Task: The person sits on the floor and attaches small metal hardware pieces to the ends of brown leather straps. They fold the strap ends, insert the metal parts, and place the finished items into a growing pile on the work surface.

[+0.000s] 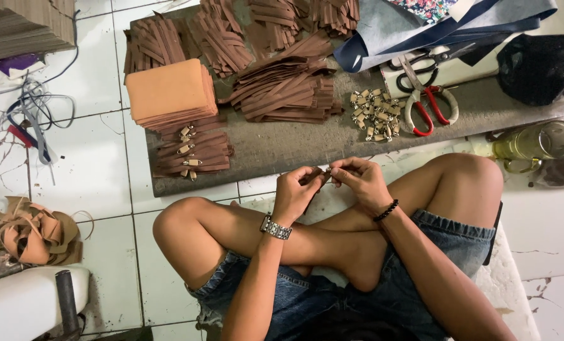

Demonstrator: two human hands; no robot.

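Hands (327, 183) around brown strip (312, 179)

brown strips (288, 88) | tan stack (168, 91) | red-handled scissors (424, 101) | floral cloth (428, 7) | white floor tiles (92, 170)

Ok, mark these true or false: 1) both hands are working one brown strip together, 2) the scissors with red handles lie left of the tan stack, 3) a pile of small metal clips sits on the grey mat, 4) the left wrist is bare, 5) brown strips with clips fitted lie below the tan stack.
1) True: the left hand and right hand pinch the same brown strip between them.
2) False: the scissors lie far right of the tan stack, beside the clips.
3) True: the metal clips are heaped on the grey mat.
4) False: the left wrist wears a metal watch.
5) True: the finished strips lie just below it.
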